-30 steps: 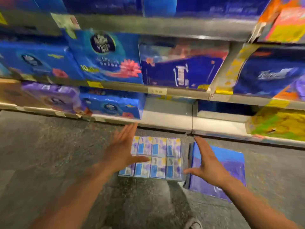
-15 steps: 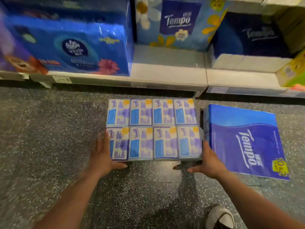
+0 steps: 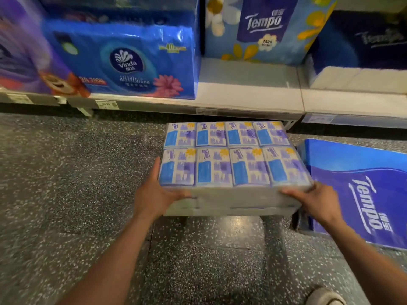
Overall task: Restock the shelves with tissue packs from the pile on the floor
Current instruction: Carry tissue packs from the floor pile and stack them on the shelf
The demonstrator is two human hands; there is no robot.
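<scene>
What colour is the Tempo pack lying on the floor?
The Tempo pack is blue, darker lower down, with white lettering; head view.

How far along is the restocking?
Done: the bottom shelf holds a Vinda pack, with a bare gap beside it. In hand: left hand and right hand grip the purple multipack, apparently lifted off the floor. Left: shelving it, then the blue Tempo pack lying on the floor.

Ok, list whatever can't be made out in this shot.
Head view only:
Tissue multipack underside: hidden by the pack itself; whether its far edge clears the floor is unclear.
Right hand fingers: tucked behind the pack's right side.
Shelf price tag: too small and blurred to read.
Purple pack: blurred, cut off by the left edge.
Shoe: cut off by the bottom edge.
</scene>
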